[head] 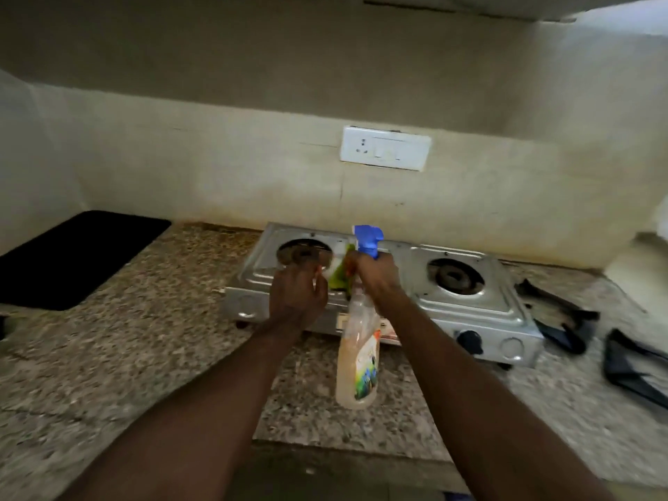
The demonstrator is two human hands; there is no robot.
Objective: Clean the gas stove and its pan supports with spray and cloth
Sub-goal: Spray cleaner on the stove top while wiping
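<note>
2 pan supports are off the stove. Right hand grip clamped on the spray bottle. Left hand grip by the cloth, can't tell. Wiping looks mostly ahead.

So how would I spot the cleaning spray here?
Find the silver two-burner gas stove on the speckled granite counter. Before its middle, the right hand grips a clear plastic spray bottle. Its blue trigger top sets it apart from the green cloth beside it.
</note>
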